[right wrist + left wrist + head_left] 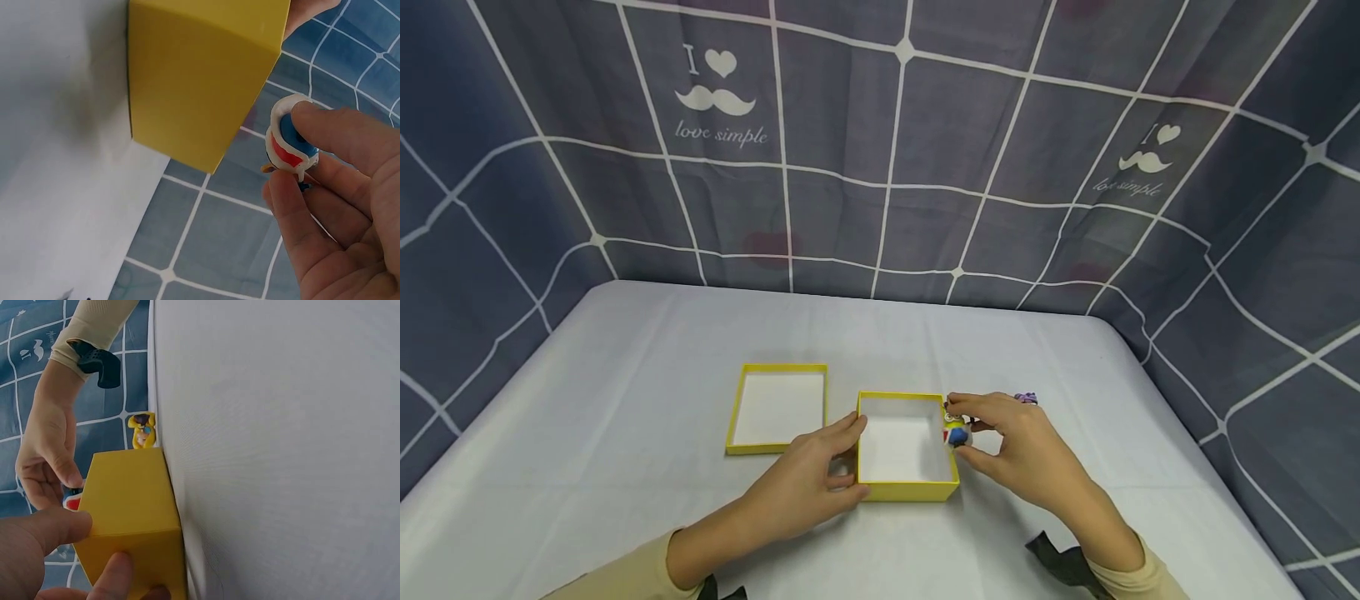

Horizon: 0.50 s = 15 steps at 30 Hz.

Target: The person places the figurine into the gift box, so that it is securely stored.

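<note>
Presently, the right hand [1021,443] pinches a minion-like toy figurine [957,436], just beside the right edge of the open yellow box [902,492]. With bent fingers, the left hand [805,483] grips this box at its left side; the shallow lid [778,408] lies farther left.

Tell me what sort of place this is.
Probably a makeshift, curtained-off work or filming spot, perhaps indoors: a grid-patterned curtain printed with "love simple" rises behind and beside a white-covered table, on which an open yellow box stands.
</note>
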### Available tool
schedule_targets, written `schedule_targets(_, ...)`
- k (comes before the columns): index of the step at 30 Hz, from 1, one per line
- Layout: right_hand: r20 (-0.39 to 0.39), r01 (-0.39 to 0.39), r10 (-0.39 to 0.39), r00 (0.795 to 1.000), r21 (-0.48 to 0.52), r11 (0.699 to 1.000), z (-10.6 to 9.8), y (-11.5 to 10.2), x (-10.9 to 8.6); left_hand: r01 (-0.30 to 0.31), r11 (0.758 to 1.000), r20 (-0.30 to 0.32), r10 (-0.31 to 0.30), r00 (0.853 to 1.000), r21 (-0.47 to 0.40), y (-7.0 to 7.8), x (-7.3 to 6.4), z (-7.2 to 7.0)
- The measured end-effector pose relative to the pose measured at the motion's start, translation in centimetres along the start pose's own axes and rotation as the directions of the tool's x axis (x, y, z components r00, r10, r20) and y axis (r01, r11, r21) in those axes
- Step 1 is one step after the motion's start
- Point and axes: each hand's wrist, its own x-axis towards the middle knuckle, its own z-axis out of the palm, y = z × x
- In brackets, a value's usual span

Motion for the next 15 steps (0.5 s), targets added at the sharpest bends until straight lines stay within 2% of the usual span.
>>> schedule_targets(6,0.021,-0.008,0.007,1.0,0.039,0.999,0.7,-0.4,0.6,0.01,1.0,-0.001,-0.01,1.0,-0.01,0.2,0.0,0.0)
schedule_targets(15,0.048,0.001,-0.003,0.999,0.045,0.999,1.7,-1.0,1.2,0.012,1.0,-0.004,-0.012,1.0,-0.019,0.4,0.0,0.1)
